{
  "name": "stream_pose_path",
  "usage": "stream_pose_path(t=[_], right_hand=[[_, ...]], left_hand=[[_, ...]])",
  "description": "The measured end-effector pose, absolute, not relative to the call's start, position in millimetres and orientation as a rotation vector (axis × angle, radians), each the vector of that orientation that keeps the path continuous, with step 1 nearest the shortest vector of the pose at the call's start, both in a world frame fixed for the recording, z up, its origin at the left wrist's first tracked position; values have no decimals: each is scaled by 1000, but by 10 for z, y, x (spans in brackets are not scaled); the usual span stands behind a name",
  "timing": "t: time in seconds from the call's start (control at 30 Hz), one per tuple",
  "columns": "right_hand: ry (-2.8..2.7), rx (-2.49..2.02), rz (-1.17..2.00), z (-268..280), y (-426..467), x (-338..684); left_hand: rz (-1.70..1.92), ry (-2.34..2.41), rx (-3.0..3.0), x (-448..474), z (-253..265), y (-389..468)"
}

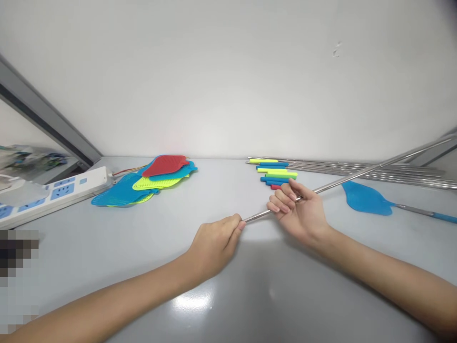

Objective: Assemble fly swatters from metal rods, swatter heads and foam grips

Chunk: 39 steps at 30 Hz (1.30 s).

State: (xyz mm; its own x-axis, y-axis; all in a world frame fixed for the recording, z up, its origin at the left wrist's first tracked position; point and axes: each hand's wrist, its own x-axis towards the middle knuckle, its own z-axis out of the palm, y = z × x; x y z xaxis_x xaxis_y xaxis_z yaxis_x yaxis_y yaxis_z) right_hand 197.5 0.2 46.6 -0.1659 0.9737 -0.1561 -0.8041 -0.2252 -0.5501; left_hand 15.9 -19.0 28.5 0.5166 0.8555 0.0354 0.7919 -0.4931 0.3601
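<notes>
A long telescopic metal rod [352, 177] slants up to the right across the table, held in both hands. My left hand [217, 243] is closed around its thin lower end, knuckles up. My right hand [300, 207] curls its fingers round the rod farther up, palm turned toward me. Behind the right hand lie several coloured handle sleeves [280, 175] in yellow-green, blue and red. To its right rests a fly swatter with a blue head [369, 199], a metal shaft and a blue grip.
Red, blue and yellow-green swatter heads [166, 165] are piled at the back left. A white power strip [80, 190] with plugs stands at the left edge. Several metal rods [421, 178] lie at the back right, along the wall [228, 81].
</notes>
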Motion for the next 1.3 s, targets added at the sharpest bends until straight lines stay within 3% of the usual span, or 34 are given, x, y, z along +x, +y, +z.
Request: stream_pose_path(t=[0.7,1.3], right_hand=[[-447,-623,1555,903,318,2524],[-383,-629,1481,722,309,2427]], left_hand=[[301,1311,2378,152,305,-170],[228,1313,2473,117,229,-159]])
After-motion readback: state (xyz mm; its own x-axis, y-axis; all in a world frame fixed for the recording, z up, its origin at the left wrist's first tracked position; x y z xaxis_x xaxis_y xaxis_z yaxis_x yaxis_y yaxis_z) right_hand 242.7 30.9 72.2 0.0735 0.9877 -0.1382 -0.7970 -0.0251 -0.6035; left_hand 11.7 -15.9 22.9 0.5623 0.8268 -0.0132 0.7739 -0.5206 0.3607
